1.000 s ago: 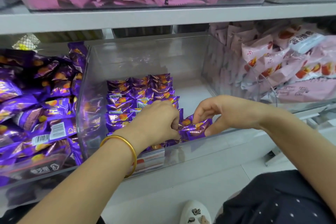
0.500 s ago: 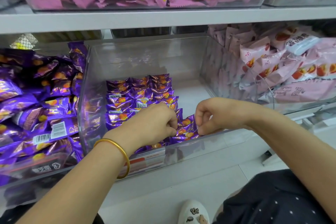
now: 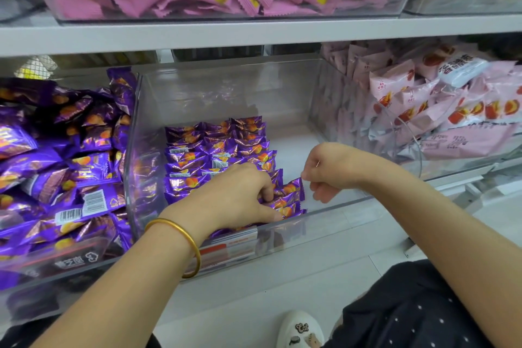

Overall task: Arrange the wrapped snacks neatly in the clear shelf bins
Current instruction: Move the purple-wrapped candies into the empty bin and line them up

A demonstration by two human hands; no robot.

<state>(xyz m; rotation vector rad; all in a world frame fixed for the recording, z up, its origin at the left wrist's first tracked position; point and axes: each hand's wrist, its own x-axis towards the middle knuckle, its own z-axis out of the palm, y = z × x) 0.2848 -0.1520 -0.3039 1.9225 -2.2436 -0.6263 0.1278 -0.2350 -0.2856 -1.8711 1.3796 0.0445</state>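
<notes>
In the middle clear bin on the grey shelf, purple snacks stand in near-left rows. The left hand grips the nearest ones; the right hand pinches one's corner.

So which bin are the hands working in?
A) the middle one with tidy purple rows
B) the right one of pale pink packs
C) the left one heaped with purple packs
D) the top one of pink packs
A: the left hand and right hand reach into the middle bin, at its tidy purple snacks.
</notes>
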